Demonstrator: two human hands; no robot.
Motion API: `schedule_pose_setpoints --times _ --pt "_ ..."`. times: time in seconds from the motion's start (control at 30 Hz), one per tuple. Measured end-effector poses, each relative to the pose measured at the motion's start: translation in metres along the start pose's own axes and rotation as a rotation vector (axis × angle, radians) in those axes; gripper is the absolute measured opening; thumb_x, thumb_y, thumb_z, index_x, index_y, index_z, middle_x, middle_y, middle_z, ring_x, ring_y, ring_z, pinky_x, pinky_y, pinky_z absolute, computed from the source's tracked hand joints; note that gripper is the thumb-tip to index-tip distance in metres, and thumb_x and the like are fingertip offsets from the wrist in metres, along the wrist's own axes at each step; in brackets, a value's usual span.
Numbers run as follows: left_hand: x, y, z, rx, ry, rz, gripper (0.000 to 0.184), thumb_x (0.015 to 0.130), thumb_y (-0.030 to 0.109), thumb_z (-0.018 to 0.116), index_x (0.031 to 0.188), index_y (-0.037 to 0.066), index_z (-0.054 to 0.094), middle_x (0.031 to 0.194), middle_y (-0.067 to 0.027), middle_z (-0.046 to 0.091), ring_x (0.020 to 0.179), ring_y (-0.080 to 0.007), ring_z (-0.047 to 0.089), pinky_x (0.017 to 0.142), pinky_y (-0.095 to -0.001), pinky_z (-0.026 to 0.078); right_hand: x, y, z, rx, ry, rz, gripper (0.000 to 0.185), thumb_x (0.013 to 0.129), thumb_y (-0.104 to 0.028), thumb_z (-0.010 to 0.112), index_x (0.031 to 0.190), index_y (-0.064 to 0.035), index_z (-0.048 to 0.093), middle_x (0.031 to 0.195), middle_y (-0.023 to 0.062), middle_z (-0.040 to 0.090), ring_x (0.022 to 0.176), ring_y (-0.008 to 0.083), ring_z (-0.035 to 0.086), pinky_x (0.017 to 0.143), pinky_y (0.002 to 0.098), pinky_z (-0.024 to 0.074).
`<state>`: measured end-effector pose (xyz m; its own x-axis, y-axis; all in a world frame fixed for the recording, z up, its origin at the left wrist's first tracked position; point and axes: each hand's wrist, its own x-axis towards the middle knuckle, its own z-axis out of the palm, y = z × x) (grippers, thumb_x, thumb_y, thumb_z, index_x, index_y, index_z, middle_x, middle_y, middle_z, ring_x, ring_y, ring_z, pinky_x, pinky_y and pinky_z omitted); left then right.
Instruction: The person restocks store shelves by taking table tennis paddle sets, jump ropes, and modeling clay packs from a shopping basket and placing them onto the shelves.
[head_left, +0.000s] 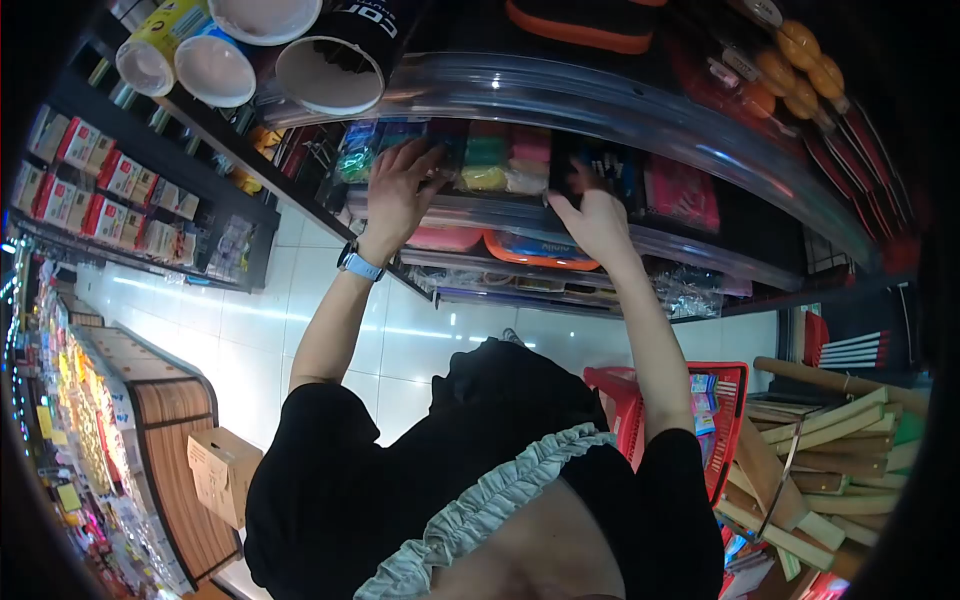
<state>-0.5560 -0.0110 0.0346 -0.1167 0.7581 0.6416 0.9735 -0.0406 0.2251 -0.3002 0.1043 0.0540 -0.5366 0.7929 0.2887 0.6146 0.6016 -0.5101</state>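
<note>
My left hand (400, 192), with a watch (358, 262) on its wrist, reaches onto a shelf. Its fingers are spread over blue and purple plastic-wrapped packs (400, 132). Between my hands lies a block of soft-looking rolls or packs (487, 152) in green, yellow, pink and white; their exact kind is unclear. My right hand (598, 215) is at the shelf front right of that block, thumb and fingers apart, with fingertips in shadow near dark packs (608, 165). I see nothing held in either hand. A pink pack (682, 195) lies farther right.
A clear plastic shelf edge (480, 85) curves above my hands. Open-ended tubes (330, 75) stand upper left. Below sits an orange-and-blue case (545, 250). A red shopping basket (735, 400) is by my right arm, wooden bats or sticks (830, 450) beyond. A cardboard box (222, 475) stands left.
</note>
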Motion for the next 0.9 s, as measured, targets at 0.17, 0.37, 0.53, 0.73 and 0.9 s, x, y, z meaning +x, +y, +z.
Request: schedule_pose_setpoints --times 0.17,0.37,0.53,0.73,0.9 --pt "0.003 -0.010 -0.001 0.066 0.032 0.075 0.034 0.077 0.021 0.066 0.110 0.012 0.066 0.116 -0.0080 0.059 0.107 -0.0262 0.053 0.091 -0.0397 0.039 0.041 -0.010 0.022 0.518 -0.243 0.185 0.058 0.079 -0.028 0.071 0.125 -0.0007 0.047 0.108 0.0143 0.065 0.098 0.0231 0.063 0.082 0.0319 0.0482" --pt "0.004 -0.023 0.003 0.054 0.028 0.145 0.033 0.075 0.012 0.062 0.107 0.012 0.067 0.116 -0.0069 0.059 0.106 -0.0252 0.053 0.090 -0.0392 0.040 0.053 -0.027 0.019 0.820 -0.194 0.322 0.051 0.077 -0.033 0.075 0.115 -0.0039 0.057 0.096 0.0057 0.068 0.079 0.0099 0.062 0.060 0.0220 0.0462" --pt "0.009 -0.023 0.004 -0.048 0.091 0.173 0.033 0.071 0.005 0.061 0.103 0.010 0.069 0.107 -0.0053 0.063 0.102 -0.0251 0.055 0.087 -0.0382 0.042 0.051 -0.035 0.022 0.998 -0.156 0.435 0.041 0.077 -0.034 0.074 0.106 -0.0083 0.061 0.095 0.0039 0.068 0.078 0.0103 0.062 0.053 0.0214 0.0441" --pt "0.007 0.008 -0.033 -0.117 0.131 0.247 0.030 0.071 0.003 0.062 0.100 0.007 0.068 0.101 -0.0065 0.064 0.097 -0.0266 0.058 0.079 -0.0375 0.046 0.030 -0.028 0.007 1.344 -0.142 0.479 0.031 0.085 -0.020 0.061 0.110 -0.0020 0.060 0.093 0.0074 0.067 0.075 0.0120 0.063 0.048 0.0263 0.0455" --pt "-0.030 0.039 -0.046 -0.188 -0.034 0.380 0.031 0.077 0.013 0.067 0.107 0.006 0.065 0.105 -0.0093 0.064 0.101 -0.0280 0.058 0.083 -0.0386 0.045 -0.014 -0.009 -0.010 1.239 -0.132 0.474 0.045 0.085 -0.013 0.058 0.126 0.0009 0.047 0.107 0.0131 0.063 0.091 0.0159 0.061 0.065 0.0281 0.0466"
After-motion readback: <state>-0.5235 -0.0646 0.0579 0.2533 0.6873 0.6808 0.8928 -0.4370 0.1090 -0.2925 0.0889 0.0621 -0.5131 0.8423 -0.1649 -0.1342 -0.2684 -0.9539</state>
